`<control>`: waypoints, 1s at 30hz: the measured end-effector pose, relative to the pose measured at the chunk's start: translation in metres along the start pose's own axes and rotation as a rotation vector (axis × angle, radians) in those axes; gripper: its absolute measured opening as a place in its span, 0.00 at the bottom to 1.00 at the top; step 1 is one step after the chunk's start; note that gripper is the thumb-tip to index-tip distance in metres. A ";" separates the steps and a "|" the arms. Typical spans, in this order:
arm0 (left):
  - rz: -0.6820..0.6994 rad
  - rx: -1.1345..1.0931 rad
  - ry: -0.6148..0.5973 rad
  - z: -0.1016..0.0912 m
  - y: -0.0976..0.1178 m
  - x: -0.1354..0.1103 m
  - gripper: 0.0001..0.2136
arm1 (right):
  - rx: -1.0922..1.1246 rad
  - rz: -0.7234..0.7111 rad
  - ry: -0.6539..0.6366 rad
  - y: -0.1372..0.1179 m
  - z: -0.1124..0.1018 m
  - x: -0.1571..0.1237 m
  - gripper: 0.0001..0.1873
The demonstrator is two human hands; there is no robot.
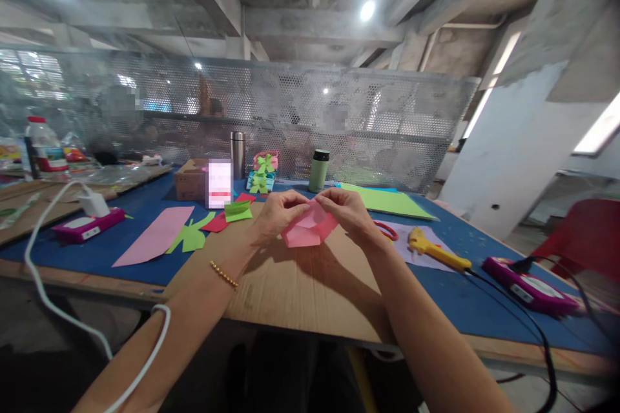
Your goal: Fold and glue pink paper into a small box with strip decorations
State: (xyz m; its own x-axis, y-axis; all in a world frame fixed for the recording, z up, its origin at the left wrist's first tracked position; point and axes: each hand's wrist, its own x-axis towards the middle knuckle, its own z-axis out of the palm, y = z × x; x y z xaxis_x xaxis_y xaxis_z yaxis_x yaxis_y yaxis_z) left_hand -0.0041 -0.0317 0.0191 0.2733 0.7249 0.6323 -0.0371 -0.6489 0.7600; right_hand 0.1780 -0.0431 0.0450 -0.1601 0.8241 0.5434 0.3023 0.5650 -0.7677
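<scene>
A folded piece of pink paper (pixel 306 232) is held up between both hands, over a brown cardboard sheet (pixel 310 297). My left hand (pixel 281 211) pinches its upper left edge, thumb and fingers closed. On the other side, my right hand (pixel 345 210) grips the upper right edge the same way. Creases and a flap show on the paper's front; its far side is hidden. Close by my right forearm, red-handled scissors (pixel 386 230) lie partly covered. Left of the cardboard are a pink paper sheet (pixel 155 233) and cut green paper (pixel 194 233).
A yellow glue gun (pixel 436 250) with a black cord lies right, near a purple power strip (pixel 527 287). Another purple power strip (pixel 90 224) with a white cable sits left. Behind stand a cardboard box (pixel 190 179), steel flask (pixel 237 155), green bottle (pixel 319 171) and green sheets (pixel 387 201).
</scene>
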 end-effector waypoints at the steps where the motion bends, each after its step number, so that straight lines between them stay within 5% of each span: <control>1: 0.007 0.014 0.024 0.000 -0.001 0.001 0.08 | -0.019 -0.025 0.046 -0.001 0.000 0.000 0.14; 5: 0.044 0.069 0.145 -0.001 -0.007 0.004 0.07 | -0.195 -0.208 0.256 -0.005 0.000 0.000 0.10; 19: 0.258 0.346 0.224 0.001 -0.011 0.004 0.05 | -0.492 -0.432 0.173 -0.002 0.009 0.000 0.06; 30: 0.321 0.451 0.209 0.003 -0.006 0.002 0.06 | -0.449 -0.341 0.165 0.001 0.015 0.000 0.11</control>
State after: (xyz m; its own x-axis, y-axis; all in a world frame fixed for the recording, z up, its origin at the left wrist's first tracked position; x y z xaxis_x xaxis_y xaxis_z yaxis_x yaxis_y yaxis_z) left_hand -0.0005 -0.0274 0.0151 0.1193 0.4767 0.8709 0.3387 -0.8441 0.4157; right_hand 0.1637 -0.0418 0.0393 -0.1806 0.5608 0.8080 0.6332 0.6949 -0.3408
